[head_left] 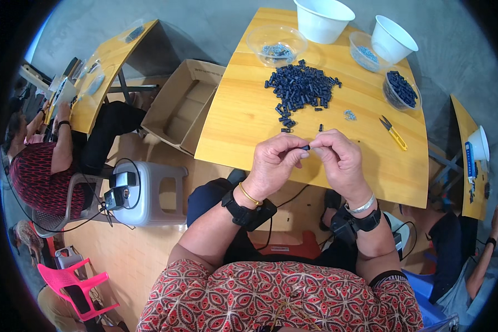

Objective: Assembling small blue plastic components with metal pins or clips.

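Over the near edge of the table, my left hand (275, 161) pinches a small dark plastic piece (305, 148) between thumb and finger. The fingertips of my right hand (340, 157) are closed at the piece's other end; whatever they hold is too small to make out. Just beyond my hands lies a heap of similar dark plastic pieces (301, 86), with a few loose ones trailing toward me. To the right of the heap sits a little cluster of small metal parts (349, 115). Yellow-handled snips (394, 133) rest farther right.
A clear bowl of metal parts (278, 52), a white tub (325, 22), a second clear bowl (365, 52), another white tub (393, 39) and a bowl of dark pieces (402, 91) line the table's far side. A cardboard box (177, 105) and grey stool (149, 193) stand left.
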`<state>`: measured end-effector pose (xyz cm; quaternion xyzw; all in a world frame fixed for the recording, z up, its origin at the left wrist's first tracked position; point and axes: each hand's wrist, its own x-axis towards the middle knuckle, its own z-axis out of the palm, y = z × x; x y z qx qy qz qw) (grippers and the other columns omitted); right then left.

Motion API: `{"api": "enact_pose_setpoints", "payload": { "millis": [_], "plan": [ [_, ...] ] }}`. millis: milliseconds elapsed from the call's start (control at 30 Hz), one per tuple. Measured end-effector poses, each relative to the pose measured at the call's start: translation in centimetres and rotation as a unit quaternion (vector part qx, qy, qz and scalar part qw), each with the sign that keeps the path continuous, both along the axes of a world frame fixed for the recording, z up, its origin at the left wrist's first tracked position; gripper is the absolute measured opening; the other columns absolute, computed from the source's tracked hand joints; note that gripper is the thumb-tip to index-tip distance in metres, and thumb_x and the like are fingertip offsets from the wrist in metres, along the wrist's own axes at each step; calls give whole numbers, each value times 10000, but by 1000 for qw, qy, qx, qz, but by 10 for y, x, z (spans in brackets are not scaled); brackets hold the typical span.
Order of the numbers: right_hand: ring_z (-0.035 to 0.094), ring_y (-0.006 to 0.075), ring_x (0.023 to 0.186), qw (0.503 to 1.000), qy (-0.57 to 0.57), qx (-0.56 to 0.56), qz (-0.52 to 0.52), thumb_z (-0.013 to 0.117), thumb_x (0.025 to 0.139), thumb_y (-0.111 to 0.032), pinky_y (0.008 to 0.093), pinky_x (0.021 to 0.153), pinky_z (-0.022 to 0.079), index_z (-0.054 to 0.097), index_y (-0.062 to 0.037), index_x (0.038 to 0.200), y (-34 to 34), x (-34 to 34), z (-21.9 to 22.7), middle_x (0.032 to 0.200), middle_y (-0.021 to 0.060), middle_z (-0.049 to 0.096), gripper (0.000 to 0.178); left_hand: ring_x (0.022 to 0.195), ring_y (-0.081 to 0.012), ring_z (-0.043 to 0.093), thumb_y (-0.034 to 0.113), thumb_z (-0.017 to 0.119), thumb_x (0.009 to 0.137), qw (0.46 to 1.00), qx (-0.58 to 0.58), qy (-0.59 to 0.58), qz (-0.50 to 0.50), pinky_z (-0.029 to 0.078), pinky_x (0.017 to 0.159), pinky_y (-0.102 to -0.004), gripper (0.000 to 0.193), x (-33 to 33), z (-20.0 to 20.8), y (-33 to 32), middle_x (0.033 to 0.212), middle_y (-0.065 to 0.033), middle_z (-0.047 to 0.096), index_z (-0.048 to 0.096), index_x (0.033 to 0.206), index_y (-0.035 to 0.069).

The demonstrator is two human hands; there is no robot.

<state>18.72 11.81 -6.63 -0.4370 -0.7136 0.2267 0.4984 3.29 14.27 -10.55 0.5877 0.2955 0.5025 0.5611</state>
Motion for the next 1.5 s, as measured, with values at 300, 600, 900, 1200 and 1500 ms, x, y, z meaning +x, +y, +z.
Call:
{"api": "enact_pose_setpoints", "payload": {
  "millis": [300, 600, 900, 1200, 1500],
  "plan": [
    [577, 242, 681, 999, -42, 20, 5, 535, 755, 99, 300, 595, 465, 564, -15, 851, -2, 0, 0, 775, 109, 562, 152, 640, -110, 582, -67, 607, 777, 1000, 20, 14, 3, 490, 558, -209, 80, 2, 1, -2, 809, -76, 585, 610, 853, -44],
    [560, 239, 656, 999, -31, 34, 13, 535, 778, 69, 289, 589, 462, 597, -28, 952, -3, 0, -3, 794, 108, 557, 209, 647, -137, 602, -56, 603, 789, 992, -74, -93, -35, 515, 567, -229, 96, 2, -10, 1, 808, -82, 605, 613, 883, -39],
    [450, 330, 964, 979, -199, 49, 6, 511, 849, -363, 400, 870, 364, 416, -10, 1269, -5, 6, -2, 1051, 171, 498, 557, 605, -103, 591, -35, 608, 795, 992, -90, -92, -11, 497, 551, -210, 93, 2, -9, 3, 784, -71, 631, 626, 886, -25],
    [443, 341, 968, 962, -270, 42, -17, 532, 835, -325, 428, 880, 350, 405, -33, 1280, -16, -6, -9, 1080, 162, 488, 547, 562, -87, 566, -36, 587, 810, 987, -121, -95, -38, 471, 496, -206, 65, 0, -10, 5, 751, -57, 624, 622, 863, -22],
    [558, 322, 736, 975, -147, -49, -158, 543, 797, -60, 382, 659, 447, 541, 0, 878, 10, 37, -15, 762, 160, 561, 101, 550, -61, 526, 18, 573, 835, 990, -120, -68, -37, 447, 501, -193, 82, 0, -12, 9, 711, -20, 589, 615, 897, -15]
  ]
}}
